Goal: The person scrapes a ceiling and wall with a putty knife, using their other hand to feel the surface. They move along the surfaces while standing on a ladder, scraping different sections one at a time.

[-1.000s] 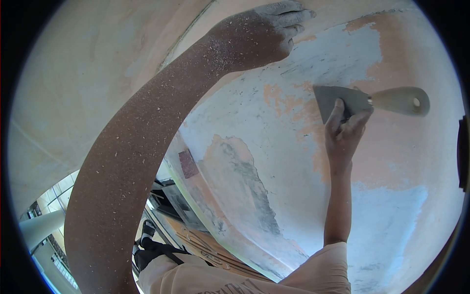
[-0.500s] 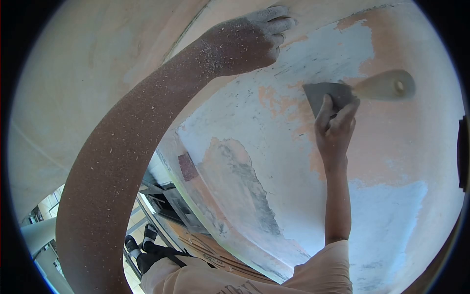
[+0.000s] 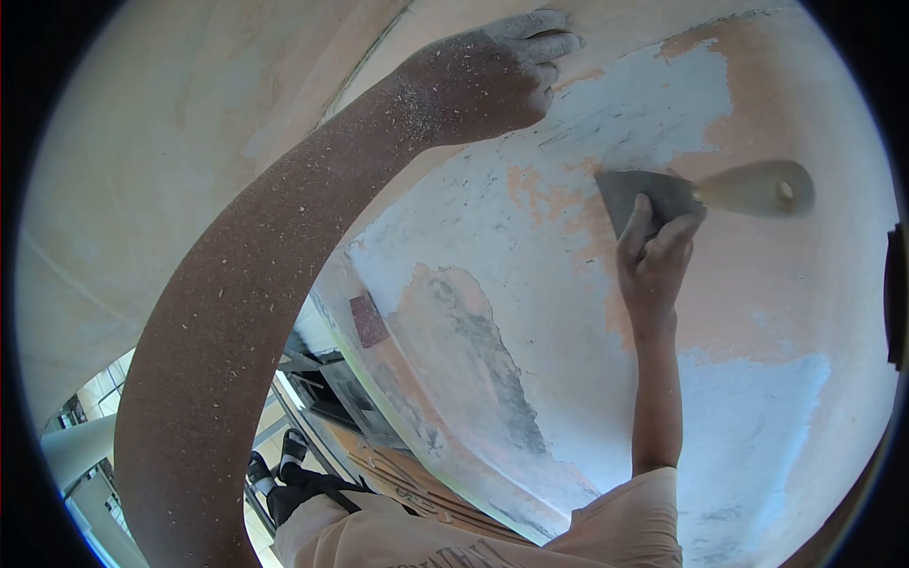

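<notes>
Two bare arms are raised from the foreground toward an overhead surface. Nearest the camera, a pale shirt point(image 3: 606, 530) is seen at the lower edge, and beside it a shoe point(image 3: 294, 443) far below on a platform. From the shirt the right forearm rises to the right hand point(image 3: 653, 256), which is closed on a scraper point(image 3: 701, 192); the first two fingers point(image 3: 636, 225) are pressed flat against the grey blade, and the thumb side is hidden. The scraper's long axis is laid nearly level across the view: the blade points left, its edge touching the surface, and the pale handle runs off to the right, free of the palm. The tool thus lies directly above and at the tips of the right hand, and well apart from the left. The dust-speckled left forearm crosses the frame diagonally to the left hand point(image 3: 492, 71), whose whitened fingers are held together and laid flat on the ceiling point(image 3: 776, 398), empty, up and to the left of the blade. Between the hands a band of white coating point(image 3: 644, 95) is left beside bared pink patches. Farthest off, a larger stripped patch point(image 3: 454, 322) and a small dark red tag point(image 3: 368, 320) are seen lower left.
</notes>
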Motion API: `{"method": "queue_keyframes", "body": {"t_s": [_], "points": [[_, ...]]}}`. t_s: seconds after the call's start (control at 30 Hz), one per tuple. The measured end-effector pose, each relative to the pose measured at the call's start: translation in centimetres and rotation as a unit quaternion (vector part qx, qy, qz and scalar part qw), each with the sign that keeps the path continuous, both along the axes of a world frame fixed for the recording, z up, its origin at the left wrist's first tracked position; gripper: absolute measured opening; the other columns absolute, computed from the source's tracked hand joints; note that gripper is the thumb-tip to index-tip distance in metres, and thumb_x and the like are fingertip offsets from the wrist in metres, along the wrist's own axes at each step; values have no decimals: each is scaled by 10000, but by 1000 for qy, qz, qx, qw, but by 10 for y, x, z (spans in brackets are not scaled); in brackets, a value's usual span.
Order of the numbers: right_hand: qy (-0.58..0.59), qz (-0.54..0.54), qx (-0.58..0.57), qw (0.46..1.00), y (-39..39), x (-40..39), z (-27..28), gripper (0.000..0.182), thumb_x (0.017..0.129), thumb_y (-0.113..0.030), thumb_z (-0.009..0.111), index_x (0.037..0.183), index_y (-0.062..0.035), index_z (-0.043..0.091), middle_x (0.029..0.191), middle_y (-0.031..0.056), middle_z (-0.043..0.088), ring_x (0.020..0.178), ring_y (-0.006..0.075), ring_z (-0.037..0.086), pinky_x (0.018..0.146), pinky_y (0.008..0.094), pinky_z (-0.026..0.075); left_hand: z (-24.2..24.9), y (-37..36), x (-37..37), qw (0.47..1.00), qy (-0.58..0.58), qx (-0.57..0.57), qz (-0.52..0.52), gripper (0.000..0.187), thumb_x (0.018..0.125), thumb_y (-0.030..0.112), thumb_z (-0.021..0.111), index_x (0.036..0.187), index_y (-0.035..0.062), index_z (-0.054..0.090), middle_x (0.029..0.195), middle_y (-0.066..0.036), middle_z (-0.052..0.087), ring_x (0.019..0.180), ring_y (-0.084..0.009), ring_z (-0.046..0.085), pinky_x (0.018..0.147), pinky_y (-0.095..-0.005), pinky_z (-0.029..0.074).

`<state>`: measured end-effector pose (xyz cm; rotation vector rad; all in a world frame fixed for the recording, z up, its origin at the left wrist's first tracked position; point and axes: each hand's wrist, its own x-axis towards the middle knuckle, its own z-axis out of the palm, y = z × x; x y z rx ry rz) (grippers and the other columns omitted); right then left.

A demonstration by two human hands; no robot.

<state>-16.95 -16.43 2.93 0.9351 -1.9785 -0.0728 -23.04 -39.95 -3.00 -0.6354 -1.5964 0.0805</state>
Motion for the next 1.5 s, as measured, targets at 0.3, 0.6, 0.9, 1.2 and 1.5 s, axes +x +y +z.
{"method": "queue_keyframes", "body": {"t_s": [0.3,0.6,0.9,1.2,1.5], "points": [[-56,-77,-60,994,3,11,6,348,903,-29,502,1173,73,308,943,236,560,822,283,614,665,359,498,1,0,-1,1000,-10,-13,-1,232,651,156,572,724,-41,669,1007,-192,620,1084,-311,520,1017,-382,360],[21,-46,-44,998,4,10,18,362,900,-32,510,1176,97,313,918,234,563,805,278,620,649,331,496,1,0,-2,1000,2,-4,-4,229,653,156,569,722,-38,668,955,-175,629,1077,-299,524,1015,-382,362],[-34,-68,-33,997,14,16,16,348,900,-31,510,1166,67,308,1025,245,533,887,291,598,719,345,496,3,1,1,1000,-10,4,-13,212,653,147,570,713,-37,656,945,-163,627,1085,-286,521,1007,-374,370],[-42,-38,-57,997,12,10,10,306,902,-34,499,1141,68,338,916,204,560,798,247,605,649,323,494,2,2,-2,997,-6,48,-63,177,661,129,579,682,-31,652,945,-167,626,1096,-283,518,1008,-359,374],[-90,-36,-54,994,7,13,19,340,880,-10,516,1127,82,302,827,211,551,719,309,601,592,366,481,-4,7,-3,997,-70,25,24,119,754,123,610,812,41,673,1042,-32,620,1180,-180,455,1041,-315,361]]}}
